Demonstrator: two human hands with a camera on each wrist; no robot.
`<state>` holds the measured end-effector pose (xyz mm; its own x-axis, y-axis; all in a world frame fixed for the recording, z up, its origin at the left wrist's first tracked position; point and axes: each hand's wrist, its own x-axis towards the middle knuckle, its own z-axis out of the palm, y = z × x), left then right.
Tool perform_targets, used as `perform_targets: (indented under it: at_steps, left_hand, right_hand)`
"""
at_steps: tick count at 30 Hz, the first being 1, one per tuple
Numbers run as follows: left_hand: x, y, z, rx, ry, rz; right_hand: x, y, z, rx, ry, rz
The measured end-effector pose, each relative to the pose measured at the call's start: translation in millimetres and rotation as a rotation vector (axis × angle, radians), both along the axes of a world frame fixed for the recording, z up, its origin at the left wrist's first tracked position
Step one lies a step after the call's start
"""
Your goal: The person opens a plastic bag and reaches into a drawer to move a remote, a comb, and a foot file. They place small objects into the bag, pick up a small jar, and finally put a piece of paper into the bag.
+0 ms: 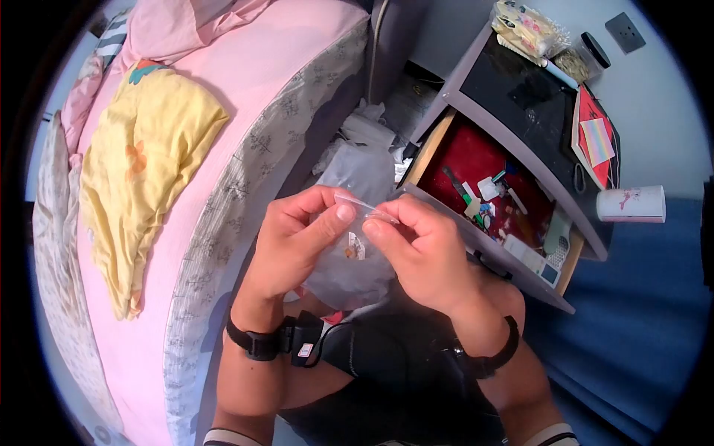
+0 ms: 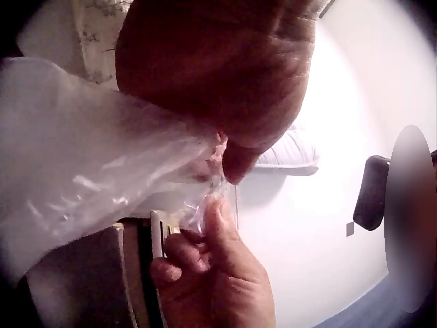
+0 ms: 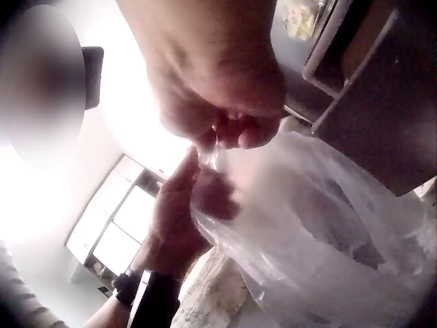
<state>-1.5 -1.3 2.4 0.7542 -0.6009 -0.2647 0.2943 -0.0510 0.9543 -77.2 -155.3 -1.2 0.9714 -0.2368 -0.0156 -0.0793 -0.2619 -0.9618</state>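
While both hands pinch its gathered edge between thumb and fingers, a thin, crinkly, see-through plastic bag (image 1: 338, 281) hangs below them over the person's lap. Left hand (image 1: 291, 236) and right hand (image 1: 431, 249) nearly meet at the fingertips, film stretched between. A small printed patch shows through the bag; can't tell whether it's inside or behind. Just right, a pulled-out drawer (image 1: 462, 141) with pale wood sides and smooth red lining holds jumbled small bits plus a white device (image 1: 532, 259) with a little screen. Above it, glossy dark cabinet top (image 1: 509, 78); clear round jar (image 1: 581, 59), dark lid, dried-looking contents. White cylindrical cup (image 1: 631, 204) near its edge. Left: rumpled yellow cloth (image 1: 152, 149) on smooth pink bedding (image 1: 260, 52).
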Motion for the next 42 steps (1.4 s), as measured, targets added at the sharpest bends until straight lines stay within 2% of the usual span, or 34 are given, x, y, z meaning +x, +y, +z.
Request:
perform_targets:
  at_steps: [2, 8, 11, 17, 20, 23, 29, 32, 35, 40, 42]
  left_hand:
    - [1, 0, -4, -0.037, 0.002, -0.024]
    - [0, -1, -3, -0.09, 0.137, -0.056]
    - [-1, -1, -6, -0.101, 0.162, -0.043]
    - [-2, 1, -7, -0.209, 0.407, -0.056]
    - [3, 5, -2, -0.221, 0.537, -0.127]
    - [-1, 1, -8, -0.274, 0.542, -0.113]
    - [-3, -4, -3, -0.379, 0.63, -0.178]
    - [-4, -5, -7, -0.362, 0.607, -0.076]
    - [1, -9, -10, -0.061, 0.247, 0.009]
    - [-6, -11, -13, 0.201, -0.054, -0.051]
    - [-8, -13, -9, 0.199, -0.013, -0.097]
  right_hand:
    - [1, -3, 6, -0.179, -0.079, 0.026]
    - [5, -15, 4, -0.205, -0.175, 0.156]
    - [6, -16, 5, -0.123, -0.115, 0.169]
    - [4, -22, 7, 0.055, 0.024, 0.25]
    - [1, -21, 8, 0.361, 0.249, 0.196]
    - [-2, -24, 0, 0.475, 0.187, 0.168]
    - [2, -29, 5, 0.464, 0.216, 0.244]
    - [7, -28, 9, 0.561, 0.292, 0.197]
    - [7, -26, -4, 0.461, 0.284, 0.163]
    - [-5, -23, -16, 0.241, 0.274, 0.094]
    - [-12, -29, -16, 0.238, 0.258, 0.116]
